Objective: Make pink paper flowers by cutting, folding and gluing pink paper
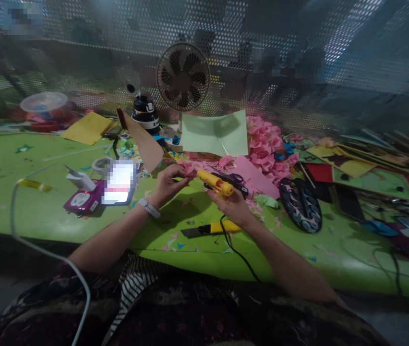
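My right hand is wrapped round a yellow hot glue gun, its nozzle pointing left and a small orange light glowing on its body. From its handle a black cord runs off the front edge. Facing the nozzle, my left hand pinches a small pink paper piece between thumb and fingers. The nozzle tip is very near this piece; whether they touch I cannot tell. Below the hands lies a yellow and black utility knife. Dark-handled scissors lie partly hidden behind the glue gun.
Pink paper flowers are heaped at the back, beside a propped pale green sheet. A fan and a dark bottle stand behind. Left are a lit phone and purple box; right, a dark oval patterned object.
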Available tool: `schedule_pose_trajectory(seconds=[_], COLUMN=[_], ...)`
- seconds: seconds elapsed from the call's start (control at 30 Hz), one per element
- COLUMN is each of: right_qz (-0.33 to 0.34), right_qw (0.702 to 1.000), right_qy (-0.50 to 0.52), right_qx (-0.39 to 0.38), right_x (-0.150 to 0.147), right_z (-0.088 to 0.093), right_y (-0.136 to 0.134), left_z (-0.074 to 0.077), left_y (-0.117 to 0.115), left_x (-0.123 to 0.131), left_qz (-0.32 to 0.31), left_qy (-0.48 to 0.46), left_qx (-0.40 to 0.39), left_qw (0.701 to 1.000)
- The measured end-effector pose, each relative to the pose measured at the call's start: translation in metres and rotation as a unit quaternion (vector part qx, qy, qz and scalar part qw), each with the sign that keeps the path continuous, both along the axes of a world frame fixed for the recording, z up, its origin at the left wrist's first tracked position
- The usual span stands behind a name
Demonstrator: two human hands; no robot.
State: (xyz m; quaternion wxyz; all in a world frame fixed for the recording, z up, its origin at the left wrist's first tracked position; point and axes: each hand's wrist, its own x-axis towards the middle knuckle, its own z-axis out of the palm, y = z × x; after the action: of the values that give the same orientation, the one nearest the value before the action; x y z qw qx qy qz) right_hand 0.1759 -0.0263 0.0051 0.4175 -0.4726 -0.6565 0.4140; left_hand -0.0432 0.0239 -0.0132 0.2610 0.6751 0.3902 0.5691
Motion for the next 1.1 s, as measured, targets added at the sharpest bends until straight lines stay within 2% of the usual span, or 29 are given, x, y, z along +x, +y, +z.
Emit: schedule_pose_trajectory(seconds=[0.2, 0.33, 0.5, 0.67, 0.8, 0.93, 1.0, 1.1], right_qz=[-0.009, -0.012, 0.002, -0.041, -0.085, -0.175, -0.226, -0.311], right_qw=[1.0, 1.0, 1.0, 0.997, 0.993, 0.98, 0.966, 0.927], right_qy=[0.018, 0.016, 0.005, 0.013, -0.016, -0.083, -0.121, -0.21], right_qx=[-0.01, 0.001, 0.02, 0.061, 0.075, 0.049, 0.041, 0.01], right_x=[-0.004, -0.003, -0.002, 0.006, 0.031, 0.072, 0.097, 0.137], right_z=[0.003, 0.0, -0.002, 0.007, 0.012, 0.006, 0.002, -0.001], right_y=[0.0, 0.002, 0.002, -0.001, -0.008, -0.024, -0.033, -0.044], left_z=[-0.004, -0.006, -0.007, -0.003, -0.002, -0.003, -0.004, -0.004], left_y=[0.004, 0.004, 0.003, 0.002, 0.002, 0.004, 0.005, 0.004], left_x=[-0.002, -0.001, 0.0, 0.002, 0.0, 0.0, 0.0, 0.0], left_qz=[-0.013, -0.02, -0.019, -0.039, -0.041, -0.034, -0.03, -0.026], left_qy=[-0.006, -0.001, -0.035, -0.112, -0.122, -0.126, -0.124, -0.114], left_qx=[0.037, 0.028, -0.022, -0.119, -0.16, -0.166, -0.166, -0.169], left_qw=[0.999, 0.999, 0.999, 0.986, 0.979, 0.977, 0.978, 0.979])
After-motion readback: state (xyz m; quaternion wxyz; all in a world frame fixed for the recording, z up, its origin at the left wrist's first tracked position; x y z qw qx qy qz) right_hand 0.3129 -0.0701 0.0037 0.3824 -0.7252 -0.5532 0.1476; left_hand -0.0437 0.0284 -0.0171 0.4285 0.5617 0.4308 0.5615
